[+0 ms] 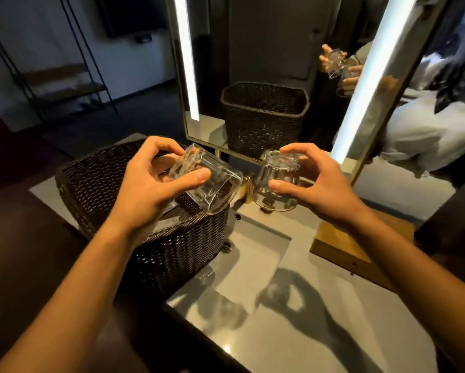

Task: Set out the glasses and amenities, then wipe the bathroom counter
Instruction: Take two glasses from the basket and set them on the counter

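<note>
I hold two clear glasses above the grey bathroom counter [293, 327]. My left hand [147, 187] grips one glass [215, 184], tilted on its side with the mouth pointing down and right, over the edge of a dark wicker basket [96, 189]. My right hand [312, 181] holds the other glass [277, 181] upside down, fingers on its base, above the back of the sink [255, 254]. The two glasses are a short gap apart. What lies inside the basket is mostly hidden by my left hand.
A lit mirror [266, 63] stands behind the counter and reflects the basket and my hands. A gold tap [246, 188] sits between the glasses. A wooden tray [341, 243] lies on the counter at the right. Dark floor and a metal rack [61, 84] are at the left.
</note>
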Motion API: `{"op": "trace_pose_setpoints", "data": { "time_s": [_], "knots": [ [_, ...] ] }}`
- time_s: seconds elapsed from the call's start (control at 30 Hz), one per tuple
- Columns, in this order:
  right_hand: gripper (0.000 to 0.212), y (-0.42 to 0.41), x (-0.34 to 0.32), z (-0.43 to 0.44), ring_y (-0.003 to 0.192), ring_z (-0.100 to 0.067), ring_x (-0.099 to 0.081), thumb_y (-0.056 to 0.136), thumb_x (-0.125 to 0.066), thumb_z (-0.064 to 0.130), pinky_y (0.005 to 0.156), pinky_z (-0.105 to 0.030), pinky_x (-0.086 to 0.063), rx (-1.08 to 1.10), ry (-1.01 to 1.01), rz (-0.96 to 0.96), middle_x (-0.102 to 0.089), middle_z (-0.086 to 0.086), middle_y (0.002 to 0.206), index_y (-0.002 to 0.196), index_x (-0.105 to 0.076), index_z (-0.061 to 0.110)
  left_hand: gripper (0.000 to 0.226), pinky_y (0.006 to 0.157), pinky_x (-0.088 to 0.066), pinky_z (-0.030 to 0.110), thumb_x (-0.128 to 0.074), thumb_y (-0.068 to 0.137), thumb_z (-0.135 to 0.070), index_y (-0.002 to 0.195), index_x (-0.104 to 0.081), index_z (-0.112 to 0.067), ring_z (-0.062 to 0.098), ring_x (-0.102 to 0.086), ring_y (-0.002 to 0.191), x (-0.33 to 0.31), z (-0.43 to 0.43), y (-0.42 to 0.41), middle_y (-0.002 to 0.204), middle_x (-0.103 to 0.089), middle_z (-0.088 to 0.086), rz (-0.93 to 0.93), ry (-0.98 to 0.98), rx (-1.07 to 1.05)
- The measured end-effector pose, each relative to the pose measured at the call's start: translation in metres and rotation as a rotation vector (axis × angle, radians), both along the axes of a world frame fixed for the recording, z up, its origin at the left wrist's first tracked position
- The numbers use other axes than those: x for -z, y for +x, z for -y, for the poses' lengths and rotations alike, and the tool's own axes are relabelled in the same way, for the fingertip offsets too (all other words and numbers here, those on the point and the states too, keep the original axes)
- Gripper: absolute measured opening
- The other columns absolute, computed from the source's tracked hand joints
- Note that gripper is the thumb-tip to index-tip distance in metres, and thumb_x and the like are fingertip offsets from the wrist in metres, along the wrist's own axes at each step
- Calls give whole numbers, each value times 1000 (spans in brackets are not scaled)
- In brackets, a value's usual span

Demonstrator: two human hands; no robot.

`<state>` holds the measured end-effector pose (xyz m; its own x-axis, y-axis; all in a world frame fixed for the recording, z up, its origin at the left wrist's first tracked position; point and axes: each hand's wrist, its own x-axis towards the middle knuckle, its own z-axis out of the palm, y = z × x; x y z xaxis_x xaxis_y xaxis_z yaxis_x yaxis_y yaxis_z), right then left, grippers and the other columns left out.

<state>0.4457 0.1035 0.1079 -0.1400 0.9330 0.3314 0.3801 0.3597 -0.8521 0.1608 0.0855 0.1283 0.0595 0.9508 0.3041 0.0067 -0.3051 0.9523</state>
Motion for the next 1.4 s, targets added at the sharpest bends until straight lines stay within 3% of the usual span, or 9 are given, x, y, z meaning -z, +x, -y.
{"op": "trace_pose_setpoints", "data": {
  "time_s": [0.13, 0.27, 0.4, 0.53, 0.7, 0.87, 1.07, 1.23, 1.4],
  "knots": [
    [62, 26, 3, 27, 112, -7, -65, 73, -85, 28, 87, -28, -59, 73, -15, -34, -65, 8, 122, 127, -55, 29, 44, 75, -63, 30, -83, 71, -11, 109, -60, -12, 21, -77, 96, 3, 8, 28, 102, -77, 6, 25, -14, 59],
    [64, 47, 4, 50, 117, -13, -63, 71, -85, 32, 92, -38, -59, 170, -32, -33, -64, 5, 127, 128, -55, 32, 46, 79, -64, 35, -81, 72, -13, 113, -62, -8, 25, -76, 98, 10, 8, 49, 106, -77, 11, 31, -34, 149],
    [63, 62, 0, 72, 116, -11, -63, 71, -84, 33, 95, -37, -57, 289, -17, -23, -64, 6, 125, 127, -56, 29, 45, 75, -64, 30, -79, 74, -8, 115, -62, -2, 17, -77, 94, 15, 0, 70, 100, -79, 0, 32, -37, 273],
    [63, 71, -2, 91, 119, -12, -61, 68, -85, 40, 100, -42, -54, 426, -13, -25, -64, 7, 128, 124, -58, 32, 42, 76, -62, 26, -80, 72, -11, 112, -67, -6, 20, -77, 95, 22, -8, 88, 101, -79, 3, 60, -55, 375],
    [64, 72, 2, 120, 120, -16, -59, 65, -84, 45, 94, -47, -57, 564, -50, -23, -61, 7, 129, 123, -57, 35, 36, 77, -62, 26, -80, 74, -15, 108, -70, -14, 19, -77, 97, 33, -13, 107, 104, -79, 5, 64, -76, 501],
    [61, 78, 14, 146, 112, -14, -64, 70, -87, 31, 86, -41, -61, 657, -74, -45, -64, 3, 123, 123, -58, 31, 42, 78, -62, 27, -81, 74, -14, 114, -71, -8, 20, -77, 99, 43, -12, 127, 105, -78, 9, 51, -76, 571],
    [62, 103, 28, 168, 111, -19, -66, 67, -89, 30, 89, -39, -60, 742, -69, -51, -66, -1, 122, 120, -59, 32, 42, 82, -63, 32, -85, 74, -13, 114, -75, -15, 20, -75, 104, 57, -8, 156, 111, -77, 6, -41, -56, 612],
    [64, 137, 38, 186, 112, -12, -66, 66, -89, 25, 90, -30, -58, 781, -92, -46, -66, 4, 122, 123, -60, 28, 45, 83, -64, 34, -86, 75, -17, 117, -74, -17, 17, -75, 102, 71, -2, 188, 112, -77, 3, -123, -52, 620],
    [64, 191, 51, 203, 112, -10, -65, 65, -90, 25, 96, -36, -56, 820, -151, -27, -67, 6, 119, 122, -61, 25, 48, 83, -65, 34, -85, 73, -21, 119, -72, -22, 14, -74, 103, 85, 9, 241, 117, -75, 1, -193, -75, 595]
  ]
}}
